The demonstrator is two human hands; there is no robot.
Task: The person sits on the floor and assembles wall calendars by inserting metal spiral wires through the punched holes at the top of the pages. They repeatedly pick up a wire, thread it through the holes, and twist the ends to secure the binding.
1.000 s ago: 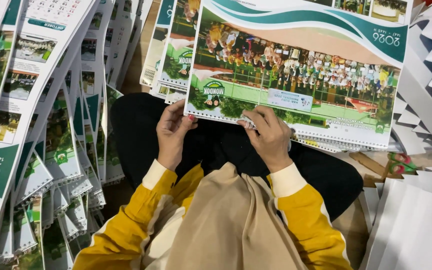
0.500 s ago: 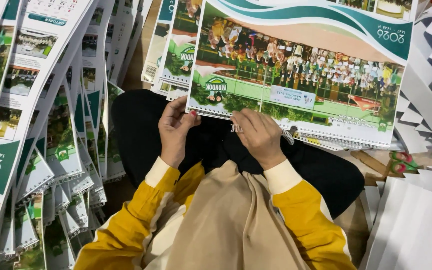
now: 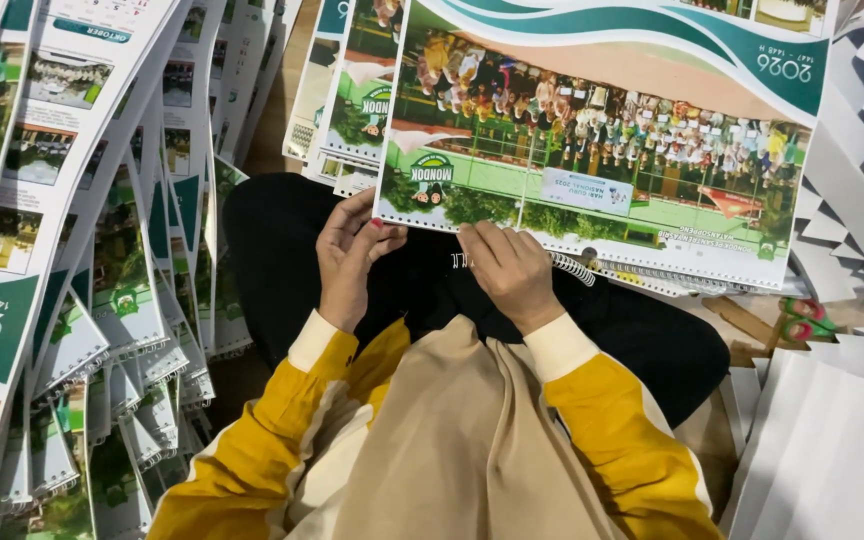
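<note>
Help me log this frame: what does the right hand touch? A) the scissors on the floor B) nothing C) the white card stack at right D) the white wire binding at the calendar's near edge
D: the right hand pinches the wire binding along the calendar edge.

A brown wooden floor (image 3: 752, 322) is seen beneath everything. It is covered on the left by fanned rows of printed calendars (image 3: 72, 300), and on the right by stacked white folded cards (image 3: 832, 440).
</note>
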